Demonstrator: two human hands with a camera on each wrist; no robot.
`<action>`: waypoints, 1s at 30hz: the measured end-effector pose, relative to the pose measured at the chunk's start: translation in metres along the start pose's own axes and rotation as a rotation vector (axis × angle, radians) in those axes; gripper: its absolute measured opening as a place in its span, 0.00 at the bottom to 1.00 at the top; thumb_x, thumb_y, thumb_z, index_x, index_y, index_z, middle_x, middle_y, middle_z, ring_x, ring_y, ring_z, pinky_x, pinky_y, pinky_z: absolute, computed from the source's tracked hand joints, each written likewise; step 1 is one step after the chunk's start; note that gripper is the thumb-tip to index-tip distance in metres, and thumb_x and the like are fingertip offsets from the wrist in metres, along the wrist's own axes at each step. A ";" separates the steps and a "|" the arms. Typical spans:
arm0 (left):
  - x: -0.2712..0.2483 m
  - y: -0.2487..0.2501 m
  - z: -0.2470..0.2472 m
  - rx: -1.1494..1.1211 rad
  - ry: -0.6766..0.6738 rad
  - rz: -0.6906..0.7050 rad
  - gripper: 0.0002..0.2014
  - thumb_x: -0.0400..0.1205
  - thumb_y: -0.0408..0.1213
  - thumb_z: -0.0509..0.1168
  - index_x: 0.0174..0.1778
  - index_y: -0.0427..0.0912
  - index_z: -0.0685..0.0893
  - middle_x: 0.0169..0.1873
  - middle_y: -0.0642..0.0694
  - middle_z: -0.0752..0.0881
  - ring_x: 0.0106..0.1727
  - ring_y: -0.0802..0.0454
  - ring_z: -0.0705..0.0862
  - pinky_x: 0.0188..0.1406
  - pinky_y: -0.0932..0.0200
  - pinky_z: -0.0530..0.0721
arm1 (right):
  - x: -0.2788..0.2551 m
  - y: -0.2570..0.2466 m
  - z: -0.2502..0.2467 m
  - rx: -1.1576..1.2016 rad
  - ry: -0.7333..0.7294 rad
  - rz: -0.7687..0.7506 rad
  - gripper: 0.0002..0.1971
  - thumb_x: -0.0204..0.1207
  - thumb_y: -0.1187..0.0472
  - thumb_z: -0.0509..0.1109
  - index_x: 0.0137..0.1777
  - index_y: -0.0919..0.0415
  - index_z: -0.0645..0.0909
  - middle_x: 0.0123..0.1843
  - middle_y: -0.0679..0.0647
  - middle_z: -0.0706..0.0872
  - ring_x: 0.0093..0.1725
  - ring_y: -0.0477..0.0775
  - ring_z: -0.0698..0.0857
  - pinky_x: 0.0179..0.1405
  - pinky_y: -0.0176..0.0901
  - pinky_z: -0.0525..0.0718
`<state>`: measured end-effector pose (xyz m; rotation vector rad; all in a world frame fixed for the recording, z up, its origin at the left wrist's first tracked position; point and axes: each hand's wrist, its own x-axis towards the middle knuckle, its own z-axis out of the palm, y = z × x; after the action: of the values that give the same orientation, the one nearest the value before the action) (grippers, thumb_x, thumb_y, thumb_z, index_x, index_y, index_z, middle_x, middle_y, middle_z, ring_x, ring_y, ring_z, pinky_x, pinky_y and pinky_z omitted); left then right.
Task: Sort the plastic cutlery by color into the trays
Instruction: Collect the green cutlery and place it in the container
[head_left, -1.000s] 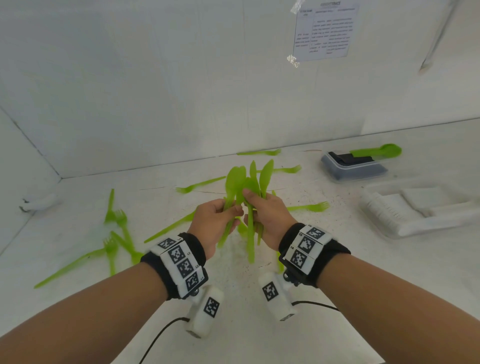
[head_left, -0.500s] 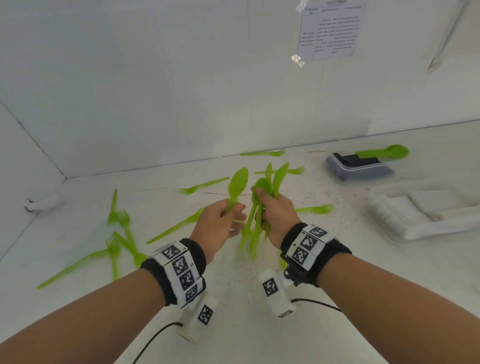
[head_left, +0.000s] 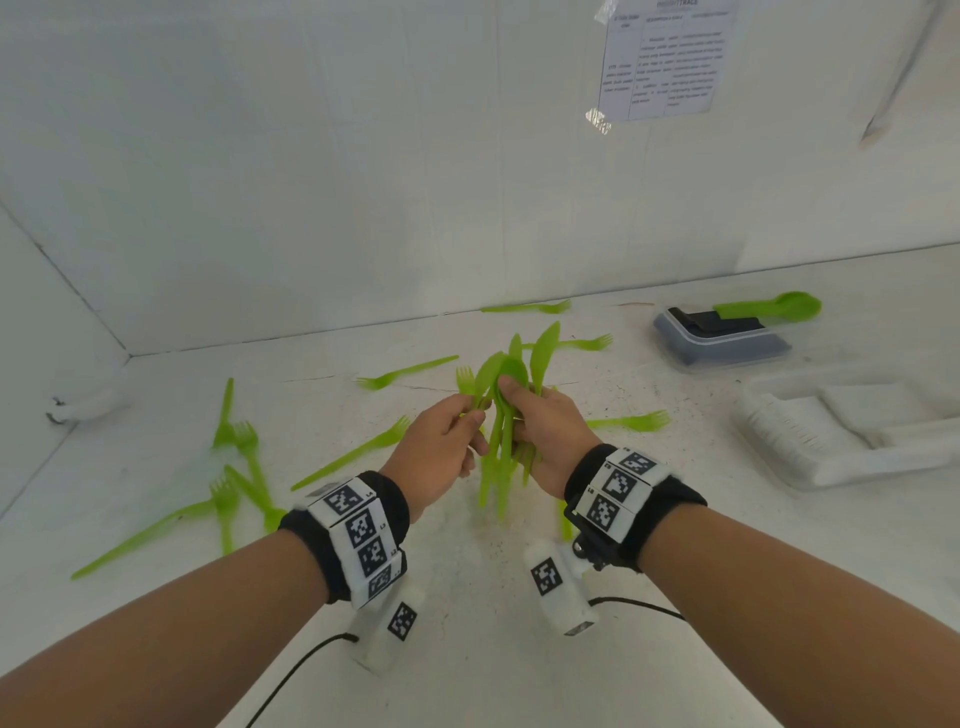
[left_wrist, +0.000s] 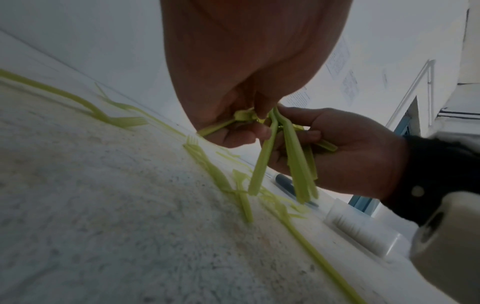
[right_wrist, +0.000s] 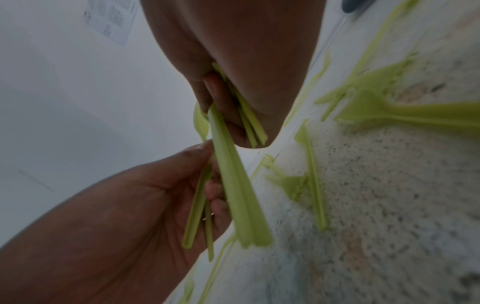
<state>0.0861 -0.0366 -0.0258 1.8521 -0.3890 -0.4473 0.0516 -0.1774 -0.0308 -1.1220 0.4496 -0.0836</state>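
Above the middle of the table, my right hand (head_left: 519, 400) grips a bundle of green plastic cutlery (head_left: 506, 452), spoon and knife heads up and handles hanging down. My left hand (head_left: 475, 415) is pressed against it and pinches a couple of green pieces, with a fork head (head_left: 464, 376) showing above its fingers. In the right wrist view the left hand's fingers (right_wrist: 215, 191) curl round two thin handles (right_wrist: 196, 207). A dark grey tray (head_left: 727, 351) at the back right carries a green spoon (head_left: 769, 309). A white tray (head_left: 810, 452) lies at the right.
Loose green forks lie on the white table: a cluster at the left (head_left: 239, 467), one behind the hands (head_left: 405, 371), one to the right (head_left: 631, 422) and one by the back wall (head_left: 524, 308). White walls close in the back and left. A paper sheet (head_left: 662, 57) hangs on the wall.
Half a second ago my hands were apart, with the left holding a green spoon. Now the left hand has come back against the bundle in the right hand.
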 end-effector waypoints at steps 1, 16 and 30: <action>0.000 -0.001 -0.001 -0.002 0.003 -0.008 0.09 0.92 0.37 0.59 0.59 0.41 0.84 0.35 0.47 0.87 0.29 0.53 0.79 0.33 0.58 0.80 | -0.001 -0.001 -0.001 0.007 -0.014 0.008 0.09 0.88 0.55 0.68 0.52 0.59 0.86 0.35 0.53 0.89 0.28 0.53 0.84 0.29 0.43 0.81; -0.006 -0.001 -0.005 -0.194 0.039 -0.012 0.07 0.84 0.33 0.72 0.54 0.37 0.93 0.46 0.40 0.94 0.45 0.45 0.92 0.51 0.55 0.91 | 0.002 0.007 0.005 0.058 -0.032 -0.019 0.14 0.88 0.57 0.68 0.64 0.67 0.85 0.51 0.64 0.90 0.38 0.59 0.88 0.42 0.55 0.89; -0.011 0.008 -0.006 -0.215 -0.093 -0.032 0.21 0.89 0.32 0.59 0.76 0.57 0.76 0.58 0.35 0.89 0.57 0.45 0.91 0.62 0.50 0.89 | -0.003 0.009 0.012 0.089 -0.027 -0.048 0.13 0.82 0.55 0.75 0.62 0.61 0.87 0.50 0.61 0.89 0.48 0.66 0.87 0.54 0.67 0.87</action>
<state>0.0790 -0.0287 -0.0148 1.6348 -0.3592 -0.5764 0.0526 -0.1625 -0.0336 -1.0455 0.3918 -0.1295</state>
